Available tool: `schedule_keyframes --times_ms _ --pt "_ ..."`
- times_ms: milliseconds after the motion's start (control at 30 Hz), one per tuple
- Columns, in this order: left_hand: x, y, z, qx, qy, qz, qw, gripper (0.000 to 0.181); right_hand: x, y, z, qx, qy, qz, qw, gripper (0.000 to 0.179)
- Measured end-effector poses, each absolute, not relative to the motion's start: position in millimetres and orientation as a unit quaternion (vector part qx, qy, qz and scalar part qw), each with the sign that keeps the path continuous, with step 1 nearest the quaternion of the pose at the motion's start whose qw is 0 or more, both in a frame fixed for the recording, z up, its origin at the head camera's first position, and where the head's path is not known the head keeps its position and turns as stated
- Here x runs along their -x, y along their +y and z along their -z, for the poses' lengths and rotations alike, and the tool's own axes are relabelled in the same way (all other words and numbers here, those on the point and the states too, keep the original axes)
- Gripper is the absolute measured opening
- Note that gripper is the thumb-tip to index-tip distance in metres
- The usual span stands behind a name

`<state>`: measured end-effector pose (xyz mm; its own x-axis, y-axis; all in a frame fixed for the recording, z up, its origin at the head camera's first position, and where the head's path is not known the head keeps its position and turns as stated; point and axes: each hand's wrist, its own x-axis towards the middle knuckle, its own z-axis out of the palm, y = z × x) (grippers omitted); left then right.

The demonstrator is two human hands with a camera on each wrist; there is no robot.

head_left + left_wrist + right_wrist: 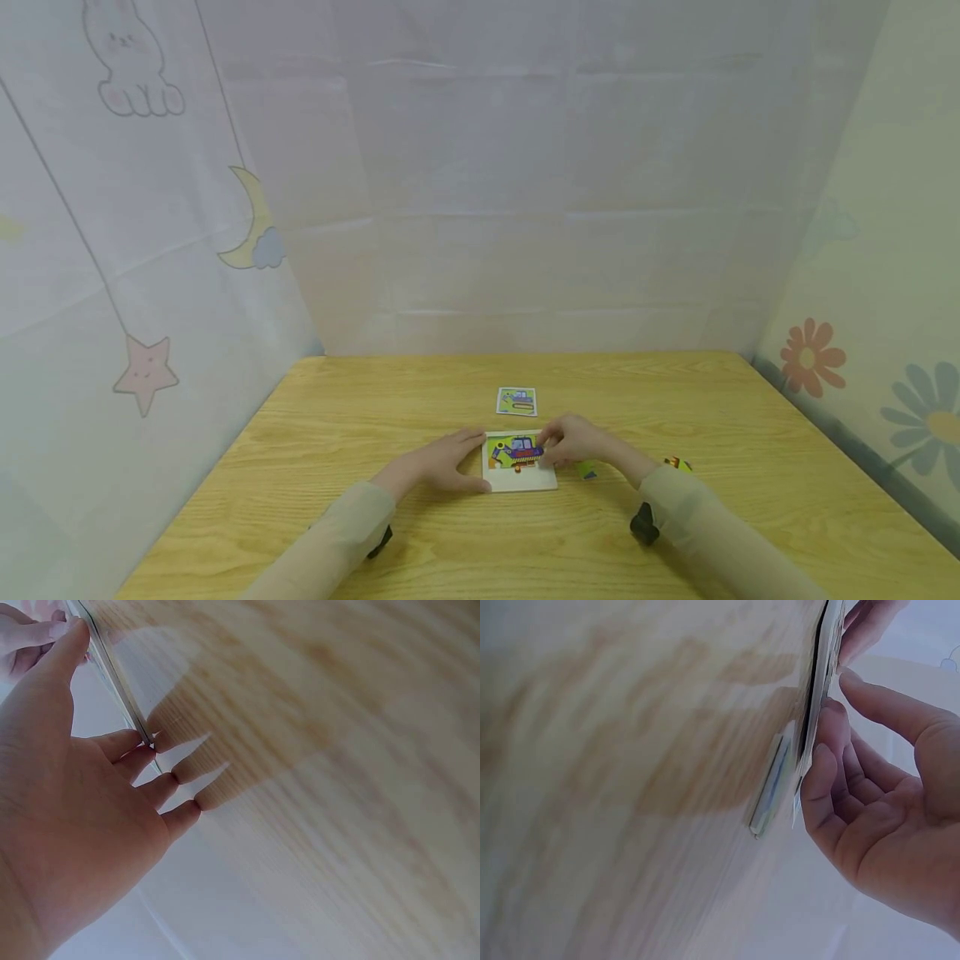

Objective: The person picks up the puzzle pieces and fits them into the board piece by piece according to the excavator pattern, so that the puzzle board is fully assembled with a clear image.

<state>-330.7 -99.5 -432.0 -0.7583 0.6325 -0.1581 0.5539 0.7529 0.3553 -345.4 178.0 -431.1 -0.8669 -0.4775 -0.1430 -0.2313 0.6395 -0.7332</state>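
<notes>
Puzzle [525,480] is touched at its left edge by the spread left hand [448,464]; right hand [572,440] is bent at the opposite side, whether pinching anything cannot be told.

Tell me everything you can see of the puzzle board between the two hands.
The puzzle board is a flat, pale-rimmed rectangle lying on the wooden table. A blue-purple digger on green fills its upper part; the lower strip is mostly bare white. The left hand touches its left edge; the right hand covers part of its right side. Its material is unclear.
</notes>
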Motion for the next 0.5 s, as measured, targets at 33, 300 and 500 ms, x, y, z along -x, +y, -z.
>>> schedule_keyframes --times_ms 33,300,500 --pt "330.6 -99.4 431.7 -0.32 0.926 -0.145 0.136 0.087 345.2 178.1 431.1 0.198 0.892 0.374 0.162 0.029" --pt "329.8 -99.3 431.7 -0.318 0.927 -0.147 0.135 0.086 342.6 179.4 430.0 0.2 0.891 0.375 0.156 0.023" --pt "330.3 -99.6 432.9 -0.319 0.927 -0.145 0.134 0.087 341.8 177.9 428.7 0.207 0.894 0.369 0.147 0.021"
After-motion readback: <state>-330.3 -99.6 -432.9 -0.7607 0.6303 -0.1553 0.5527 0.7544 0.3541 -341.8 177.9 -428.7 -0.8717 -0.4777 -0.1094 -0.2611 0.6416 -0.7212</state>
